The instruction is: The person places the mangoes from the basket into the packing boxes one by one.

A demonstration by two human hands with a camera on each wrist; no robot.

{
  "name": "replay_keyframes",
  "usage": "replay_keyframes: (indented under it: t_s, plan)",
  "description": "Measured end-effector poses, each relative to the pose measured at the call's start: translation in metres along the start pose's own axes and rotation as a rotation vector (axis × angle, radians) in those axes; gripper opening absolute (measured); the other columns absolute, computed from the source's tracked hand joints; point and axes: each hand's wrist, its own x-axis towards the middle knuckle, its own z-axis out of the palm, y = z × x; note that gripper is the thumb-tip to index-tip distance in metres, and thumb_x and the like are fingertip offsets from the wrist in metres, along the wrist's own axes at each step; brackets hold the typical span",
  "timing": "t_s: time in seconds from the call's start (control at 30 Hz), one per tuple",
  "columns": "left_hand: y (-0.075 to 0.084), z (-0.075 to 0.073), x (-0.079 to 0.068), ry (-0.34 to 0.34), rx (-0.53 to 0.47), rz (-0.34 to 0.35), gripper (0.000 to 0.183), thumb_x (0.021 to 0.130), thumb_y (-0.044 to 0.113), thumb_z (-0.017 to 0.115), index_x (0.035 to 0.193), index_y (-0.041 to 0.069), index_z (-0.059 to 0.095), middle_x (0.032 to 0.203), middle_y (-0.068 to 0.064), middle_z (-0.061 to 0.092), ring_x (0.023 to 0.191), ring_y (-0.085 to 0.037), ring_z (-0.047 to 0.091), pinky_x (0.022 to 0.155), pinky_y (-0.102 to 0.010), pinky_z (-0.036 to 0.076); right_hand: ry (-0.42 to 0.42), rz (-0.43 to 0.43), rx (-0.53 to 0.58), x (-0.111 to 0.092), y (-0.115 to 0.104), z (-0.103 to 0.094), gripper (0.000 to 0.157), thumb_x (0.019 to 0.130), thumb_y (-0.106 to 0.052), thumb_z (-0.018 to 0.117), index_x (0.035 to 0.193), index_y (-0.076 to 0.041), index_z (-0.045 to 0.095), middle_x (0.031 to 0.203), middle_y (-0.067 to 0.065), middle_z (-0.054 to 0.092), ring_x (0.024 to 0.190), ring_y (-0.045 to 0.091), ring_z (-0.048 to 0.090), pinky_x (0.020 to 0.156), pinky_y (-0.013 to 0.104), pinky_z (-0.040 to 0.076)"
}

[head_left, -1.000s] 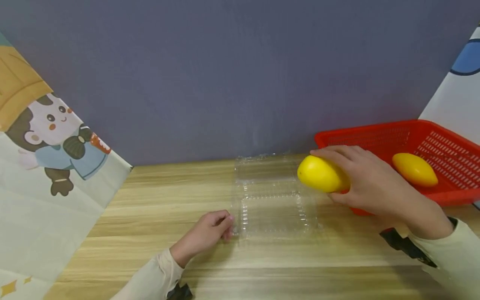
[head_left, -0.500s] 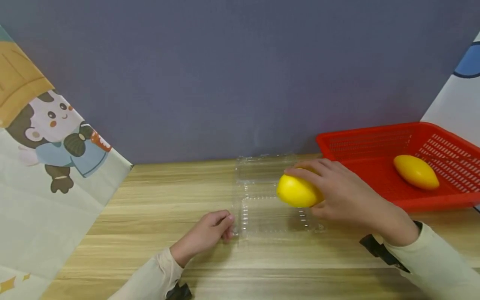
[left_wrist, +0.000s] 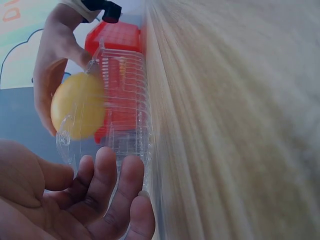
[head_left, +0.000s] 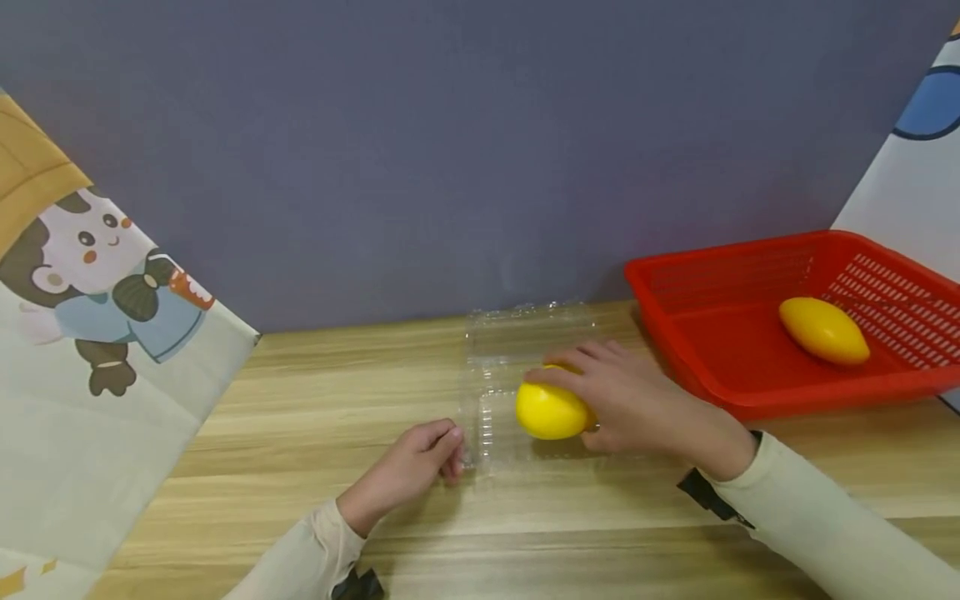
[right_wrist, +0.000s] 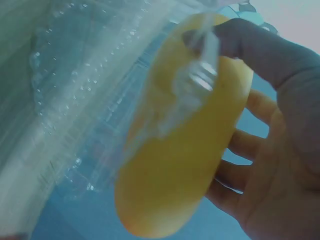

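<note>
My right hand [head_left: 630,404] grips a yellow mango [head_left: 552,410] over the near part of a clear plastic clamshell box [head_left: 486,425]. The box's lid lies folded back toward the wall. In the right wrist view the mango [right_wrist: 170,170] is held lengthwise between thumb and fingers, with a clear box edge overlapping it. My left hand [head_left: 416,458] is at the box's left front corner. There, in the left wrist view, thumb and curled fingers [left_wrist: 102,172] pinch its clear rim.
A red plastic basket [head_left: 813,407] stands at the right against the wall, with another mango [head_left: 825,332] inside. Wood-grain table [head_left: 345,375] stretches left of the box. A grey wall [head_left: 450,167] rises behind, and printed panels [head_left: 97,417] flank both sides.
My right hand has carried the mango left and down, from beside the basket to low over the box. The left hand stays at the box's corner.
</note>
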Motion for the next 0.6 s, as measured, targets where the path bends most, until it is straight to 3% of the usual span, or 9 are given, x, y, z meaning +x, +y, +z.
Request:
replay_keyframes:
  t_s: [0.3, 0.6]
  plan:
    - [0.001, 0.000, 0.000, -0.006, -0.005, 0.008, 0.032, 0.108, 0.018, 0.041, 0.088, 0.002, 0.060, 0.080, -0.008, 0.063, 0.072, -0.019, 0.060, 0.066, -0.032, 0.056, -0.017, -0.037, -0.006, 0.003, -0.008, 0.009, 0.083, 0.064, -0.030, 0.091, 0.138, -0.032, 0.054, 0.135, 0.000, 0.060, 0.123, 0.027, 0.055, 0.106, 0.053, 0.045]
    - [0.001, 0.002, -0.001, 0.000, -0.002, 0.021, 0.031, 0.108, 0.016, 0.041, 0.087, 0.002, 0.059, 0.078, -0.005, 0.063, 0.070, -0.017, 0.060, 0.065, -0.031, 0.056, -0.063, -0.037, 0.088, 0.010, -0.010, 0.018, 0.082, 0.066, -0.029, 0.092, 0.139, -0.031, 0.054, 0.136, -0.002, 0.060, 0.125, 0.028, 0.054, 0.107, 0.057, 0.042]
